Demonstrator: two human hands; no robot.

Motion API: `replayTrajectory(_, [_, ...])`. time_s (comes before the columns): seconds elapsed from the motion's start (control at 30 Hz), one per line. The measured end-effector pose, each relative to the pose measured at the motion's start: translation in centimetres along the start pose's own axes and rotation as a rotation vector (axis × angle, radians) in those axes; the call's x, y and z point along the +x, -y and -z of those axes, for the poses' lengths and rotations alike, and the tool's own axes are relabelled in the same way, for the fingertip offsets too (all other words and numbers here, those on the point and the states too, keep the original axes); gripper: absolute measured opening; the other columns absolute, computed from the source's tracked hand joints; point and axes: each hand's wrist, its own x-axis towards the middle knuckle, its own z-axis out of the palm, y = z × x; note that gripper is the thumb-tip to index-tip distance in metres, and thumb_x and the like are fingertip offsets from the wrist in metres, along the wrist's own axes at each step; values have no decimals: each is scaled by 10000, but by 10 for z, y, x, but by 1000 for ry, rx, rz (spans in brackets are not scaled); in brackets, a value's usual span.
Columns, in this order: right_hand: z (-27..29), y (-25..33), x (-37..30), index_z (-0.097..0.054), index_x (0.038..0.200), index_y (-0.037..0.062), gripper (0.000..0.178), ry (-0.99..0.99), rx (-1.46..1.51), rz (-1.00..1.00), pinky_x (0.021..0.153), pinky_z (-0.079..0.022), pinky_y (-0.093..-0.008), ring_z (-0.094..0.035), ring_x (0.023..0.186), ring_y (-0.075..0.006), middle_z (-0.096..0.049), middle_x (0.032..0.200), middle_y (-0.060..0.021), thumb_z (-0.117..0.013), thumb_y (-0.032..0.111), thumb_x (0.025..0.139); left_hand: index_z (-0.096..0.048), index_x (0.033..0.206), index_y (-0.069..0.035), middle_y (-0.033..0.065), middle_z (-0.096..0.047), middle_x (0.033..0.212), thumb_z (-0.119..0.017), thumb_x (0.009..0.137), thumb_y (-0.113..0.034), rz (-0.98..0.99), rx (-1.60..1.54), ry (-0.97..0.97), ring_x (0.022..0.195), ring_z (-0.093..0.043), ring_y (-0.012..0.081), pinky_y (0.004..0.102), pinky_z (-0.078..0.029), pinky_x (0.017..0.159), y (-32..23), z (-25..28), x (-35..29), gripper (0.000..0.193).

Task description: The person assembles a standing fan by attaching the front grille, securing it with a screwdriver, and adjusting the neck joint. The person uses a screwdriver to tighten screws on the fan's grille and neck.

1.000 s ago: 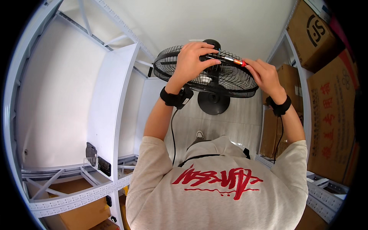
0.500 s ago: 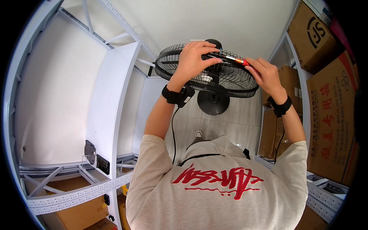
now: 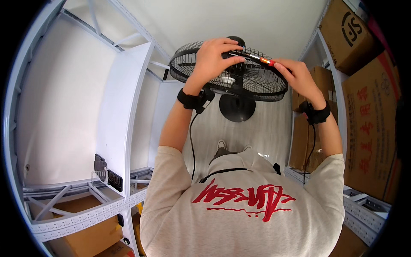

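1. Fan [image 3: 242,93]: black, gridded.
2. Slim tool [image 3: 264,61]: red end, orange band, silvery shaft.
3. Shirt [image 3: 252,235]: flecked beige, red lettering.
4. Wrist straps [image 3: 187,100]: black.
5. Cartons [image 3: 376,137]: brown, red or black print.
6. Floor [image 3: 270,124]: streaked pale grey.

Before me, the pale grey, streaked floor [image 3: 269,128] bears a round black fan base [image 3: 236,109] and my white-toed shoes [image 3: 221,144].

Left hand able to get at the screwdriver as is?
Likely yes: the left hand is close to the screwdriver's metal shaft, with nothing visible in between. The right hand holds the red handle.
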Motion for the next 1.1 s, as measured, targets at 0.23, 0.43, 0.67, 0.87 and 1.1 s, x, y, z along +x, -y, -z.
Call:
replayTrajectory(0.23, [5, 8, 5, -675, 1076, 58, 234, 54, -60, -38, 618, -465, -340, -581, 644, -264, -642, 760, -114, -576, 238, 964, -750, 1019, -163, 20, -685, 1134, -789, 749, -329, -22, 57, -40, 1079, -603, 223, 358, -446, 943, -5, 0, -7, 319])
replayTrajectory(0.43, [-2, -5, 6, -673, 1039, 54, 209, -70, -291, 142, 626, -482, -359, -596, 667, -296, -652, 797, -109, -584, 222, 953, -749, 1027, -169, 6, -677, 1152, -786, 750, -326, -25, 62, -44, 1099, -595, 210, 352, -433, 970, -5, 1, -9, 320])
replayTrajectory(0.67, [4, 1, 14, -671, 1016, 30, 204, 105, -25, -32, 619, -465, -345, -579, 652, -277, -647, 793, -136, -578, 202, 956, -747, 1030, -169, 8, -677, 1145, -783, 755, -318, -16, 59, -28, 1096, -594, 206, 349, -435, 970, -4, 4, -10, 315])
replayTrajectory(0.87, [9, -4, 9, -667, 969, 23, 213, -61, -135, 139, 584, -427, -314, -522, 607, -216, -589, 721, -99, -661, 226, 907, -740, 1041, -149, 32, -679, 1138, -792, 748, -319, -42, 52, -45, 1094, -600, 217, 358, -439, 959, -3, -1, -9, 342])
replayTrajectory(1.1, [16, -86, 4, -634, 855, -2, 281, -123, 163, -287, 540, -358, -249, -476, 600, -55, -473, 656, 25, -702, 269, 889, -705, 1076, -104, 42, -670, 1172, -821, 723, -282, -89, 87, -121, 1179, -575, 249, 395, -418, 982, 0, -5, -11, 412])
